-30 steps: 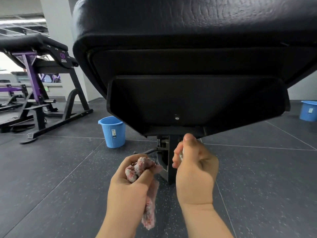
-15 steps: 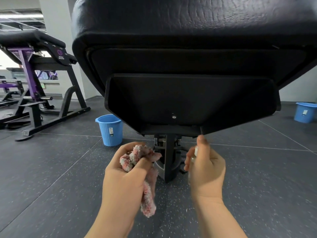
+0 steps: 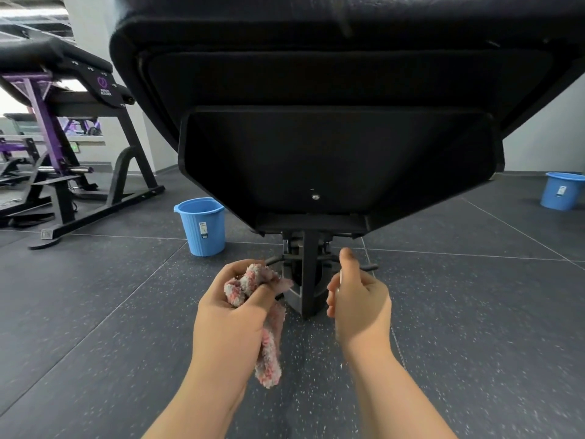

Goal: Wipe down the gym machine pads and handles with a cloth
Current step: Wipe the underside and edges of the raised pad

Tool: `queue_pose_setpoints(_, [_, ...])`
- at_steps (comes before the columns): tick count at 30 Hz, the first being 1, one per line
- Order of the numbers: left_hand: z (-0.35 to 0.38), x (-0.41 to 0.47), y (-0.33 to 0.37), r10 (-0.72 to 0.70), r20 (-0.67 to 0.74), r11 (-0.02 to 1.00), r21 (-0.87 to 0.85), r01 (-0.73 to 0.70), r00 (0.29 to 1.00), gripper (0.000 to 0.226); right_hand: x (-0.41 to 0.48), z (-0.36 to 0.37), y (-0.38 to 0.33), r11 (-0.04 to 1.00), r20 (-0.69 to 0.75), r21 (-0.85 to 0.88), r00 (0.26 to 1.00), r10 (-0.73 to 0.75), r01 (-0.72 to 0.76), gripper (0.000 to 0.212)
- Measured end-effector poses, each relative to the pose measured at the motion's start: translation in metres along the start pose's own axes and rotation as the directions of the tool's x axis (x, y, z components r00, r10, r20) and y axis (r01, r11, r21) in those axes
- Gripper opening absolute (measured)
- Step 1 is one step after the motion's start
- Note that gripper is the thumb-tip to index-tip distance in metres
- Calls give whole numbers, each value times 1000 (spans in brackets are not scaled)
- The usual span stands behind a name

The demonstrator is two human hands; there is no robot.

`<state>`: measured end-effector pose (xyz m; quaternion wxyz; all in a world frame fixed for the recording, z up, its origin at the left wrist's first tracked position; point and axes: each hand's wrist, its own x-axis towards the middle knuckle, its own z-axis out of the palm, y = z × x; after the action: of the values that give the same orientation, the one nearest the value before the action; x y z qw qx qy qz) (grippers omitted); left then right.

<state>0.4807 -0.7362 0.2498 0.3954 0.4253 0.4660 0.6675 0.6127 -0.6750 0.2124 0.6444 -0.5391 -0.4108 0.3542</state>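
Cloth (image 3: 250,285), pink and grey, bunched in the left hand (image 3: 231,315), whose fingers and thumb curl tightly around it; one end hangs down. Right hand (image 3: 361,302): fingers curled, thumb raised; whether it holds anything cannot be told. Both are near the post (image 3: 308,280) under the pad (image 3: 316,74).

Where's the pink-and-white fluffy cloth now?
Head view, lower centre: pink-and-white fluffy cloth bunched in the left hand, tail hanging, just left of the black bench post.
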Motion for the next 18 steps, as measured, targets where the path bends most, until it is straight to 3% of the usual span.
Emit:
queue_pose_setpoints(7, [-2, 1, -6, -11, 17, 1000, 25, 11, 1000, 15, 7, 20, -13, 989, 148, -113, 986, -74, 91, 65])
queue_pose_setpoints(13, [-7, 1, -6, -48, -15, 998, 28, 49, 999, 14, 17, 1, -3, 993, 3, -118, 1000, -1, 2, 58])
queue_pose_setpoints(18, [-7, -3, -19, -162, -3, 984, -76, 161, 987, 9, 12, -4, -1, 997, 23, -54, 999, 48, -46, 59])
